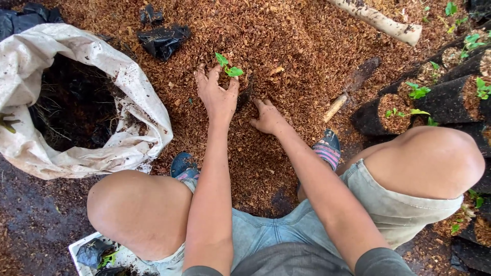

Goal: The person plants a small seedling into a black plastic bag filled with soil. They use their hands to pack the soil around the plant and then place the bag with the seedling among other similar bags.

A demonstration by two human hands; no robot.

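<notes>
My left hand (217,94) reaches forward into the heap of brown coconut husk (296,41), its fingers closed around a black grow bag (244,94) that holds a small green seedling (227,66). The bag is mostly hidden behind the hand and the husk. My right hand (267,118) lies just right of it, palm down, with its fingers pushed into the husk and partly buried. I am squatting, with both knees and sandalled feet in view.
A large white sack (128,102) of dark soil stands open at the left. Filled black bags with seedlings (419,102) lie in rows at the right. A pale log (381,21) lies at the top right, a small stick (335,107) near my right foot. Empty black bags (163,40) lie at the top.
</notes>
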